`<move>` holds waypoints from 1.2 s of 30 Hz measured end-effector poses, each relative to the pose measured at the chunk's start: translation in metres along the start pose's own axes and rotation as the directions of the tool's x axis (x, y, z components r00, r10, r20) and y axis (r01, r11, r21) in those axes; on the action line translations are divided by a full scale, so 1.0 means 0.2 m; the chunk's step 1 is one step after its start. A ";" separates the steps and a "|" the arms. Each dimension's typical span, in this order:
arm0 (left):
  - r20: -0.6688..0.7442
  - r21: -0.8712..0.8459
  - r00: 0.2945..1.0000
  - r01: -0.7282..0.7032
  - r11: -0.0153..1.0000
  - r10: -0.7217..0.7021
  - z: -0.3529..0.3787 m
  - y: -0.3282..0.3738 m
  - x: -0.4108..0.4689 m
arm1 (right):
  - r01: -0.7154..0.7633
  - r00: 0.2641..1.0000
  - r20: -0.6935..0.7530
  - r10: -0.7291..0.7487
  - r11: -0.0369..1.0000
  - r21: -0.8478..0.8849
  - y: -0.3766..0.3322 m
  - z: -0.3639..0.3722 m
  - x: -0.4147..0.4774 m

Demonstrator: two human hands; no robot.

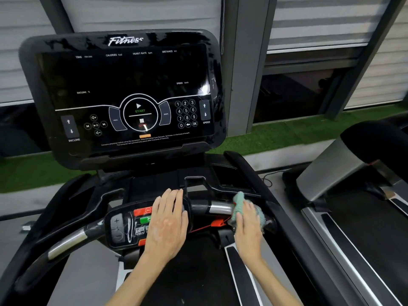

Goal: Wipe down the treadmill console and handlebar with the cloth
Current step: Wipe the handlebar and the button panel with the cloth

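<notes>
The black treadmill console point(123, 93) stands tilted at the upper left, its screen dark with white keypad markings. Below it runs the front handlebar point(218, 207), black with chrome sections. My right hand point(248, 226) grips a teal cloth point(239, 205) and holds it wrapped over the handlebar's right part, next to the chrome sleeve. My left hand point(166, 219) lies flat with straight fingers on the central control pod point(123, 226), covering part of its red and green buttons.
A red safety clip point(217, 223) on a red cord hangs under the bar between my hands. A second treadmill point(353, 195) stands close on the right. Green turf point(287, 133) and shuttered windows lie behind. The running belt is below my arms.
</notes>
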State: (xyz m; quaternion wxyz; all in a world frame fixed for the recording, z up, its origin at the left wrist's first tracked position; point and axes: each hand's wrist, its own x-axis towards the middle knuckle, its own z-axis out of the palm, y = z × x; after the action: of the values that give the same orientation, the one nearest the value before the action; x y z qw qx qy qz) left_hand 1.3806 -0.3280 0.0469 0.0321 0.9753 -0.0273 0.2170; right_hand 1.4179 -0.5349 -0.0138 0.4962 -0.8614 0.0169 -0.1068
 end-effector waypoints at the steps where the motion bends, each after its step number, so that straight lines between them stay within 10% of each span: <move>1: -0.002 -0.001 1.000 -0.002 1.000 0.002 0.00 0.00 0.00 | 0.063 0.997 0.041 -0.061 0.997 -0.049 -0.03 0.01 0.02; 10: 0.058 0.004 0.998 0.033 0.999 -0.033 -0.04 0.01 0.01 | 0.521 0.793 0.439 -0.423 0.844 -0.129 -0.40 0.16 0.11; 15: 0.103 -0.029 0.994 0.050 0.998 -0.047 -0.07 0.01 0.02 | 0.120 0.856 0.473 -0.208 0.970 0.210 -0.48 0.00 0.19; 21: 0.085 -0.299 0.991 0.128 0.946 -0.107 -0.20 0.09 0.05 | -0.230 0.819 0.566 -0.093 0.851 0.473 -0.58 -0.20 0.23; 29: 0.252 -0.676 0.914 0.401 0.619 -0.317 -0.34 0.21 0.06 | -0.415 0.699 0.707 -0.106 0.745 0.522 -0.65 -0.17 0.10; 36: 0.184 -0.735 0.900 0.393 0.553 -0.395 -0.32 0.17 -0.05 | -0.435 0.700 0.714 -0.010 0.787 0.437 -0.63 -0.16 -0.10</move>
State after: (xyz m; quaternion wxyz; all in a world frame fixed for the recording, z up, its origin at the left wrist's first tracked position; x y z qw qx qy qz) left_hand 1.3424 -0.3573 0.1030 0.4831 0.8519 0.1036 0.1739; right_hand 1.3815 -0.4954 0.1062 0.7120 -0.6372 -0.0949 0.2792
